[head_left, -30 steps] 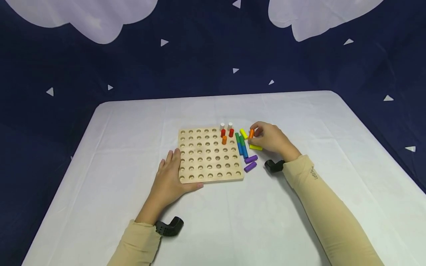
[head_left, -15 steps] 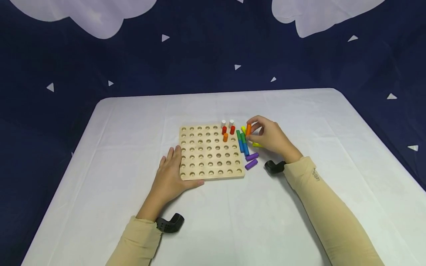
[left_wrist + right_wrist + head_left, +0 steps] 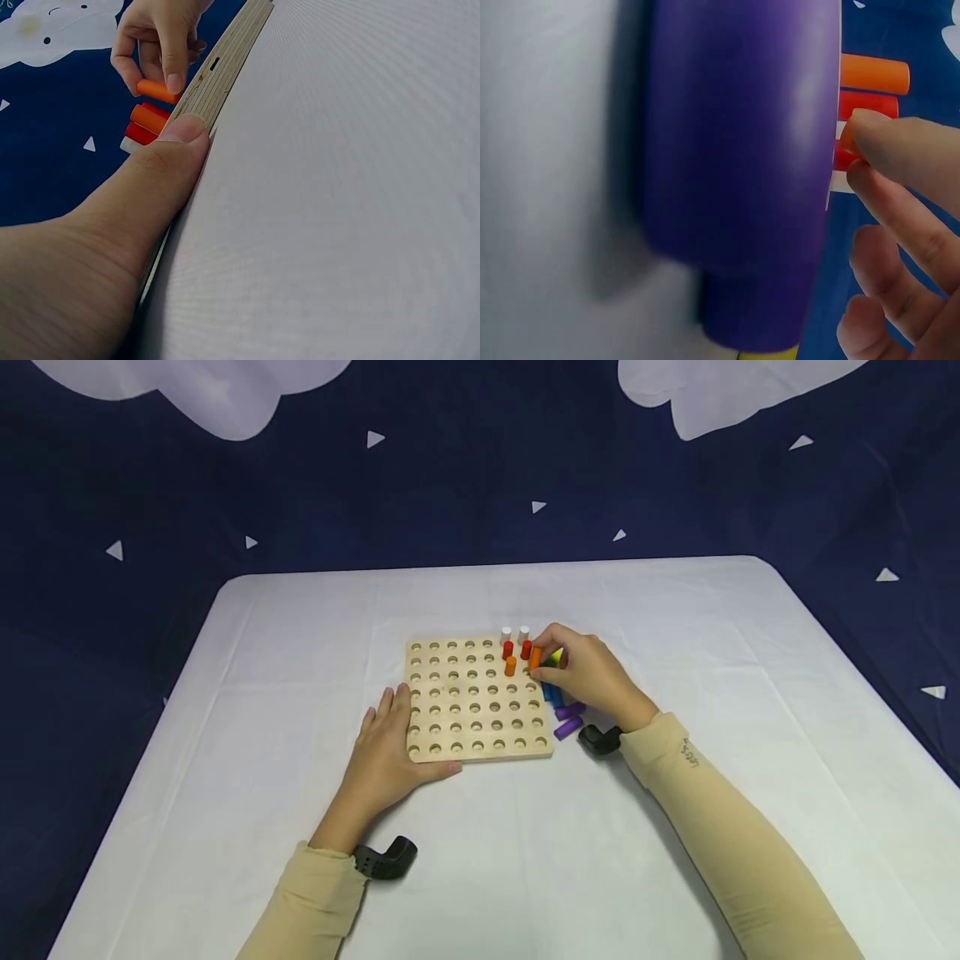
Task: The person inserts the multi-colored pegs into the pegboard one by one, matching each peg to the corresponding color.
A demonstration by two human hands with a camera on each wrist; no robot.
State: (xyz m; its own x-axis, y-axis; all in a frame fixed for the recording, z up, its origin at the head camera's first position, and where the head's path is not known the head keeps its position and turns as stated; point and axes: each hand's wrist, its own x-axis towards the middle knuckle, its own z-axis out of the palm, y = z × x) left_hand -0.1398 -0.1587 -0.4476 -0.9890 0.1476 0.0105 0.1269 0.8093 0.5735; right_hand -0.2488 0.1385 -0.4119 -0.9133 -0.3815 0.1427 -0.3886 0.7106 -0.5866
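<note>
A wooden pegboard (image 3: 464, 700) with rows of round holes lies flat on the table. My left hand (image 3: 378, 756) rests at its near left corner, fingers along the left edge, thumb along the front edge. Over the board's right side, my right hand (image 3: 585, 672) pinches an orange peg (image 3: 536, 658) between thumb and fingertips, roughly upright. Whether its lower end touches a hole cannot be told. A second orange peg (image 3: 510, 667) stands to its left. Behind stand two red pegs (image 3: 507, 650) and two white pegs (image 3: 506, 633).
Two purple pegs (image 3: 568, 727) lie right of the board. Blue pegs (image 3: 551, 694) and a yellow peg (image 3: 557, 656) show partly beneath the right hand, which hides others. A white cloth covers the table (image 3: 480, 860); a dark blue backdrop (image 3: 450, 502) hangs behind.
My right hand has lifted the orange peg from beside the loose pegs and carried it left to the board's right side. The left hand has stayed at the board's corner.
</note>
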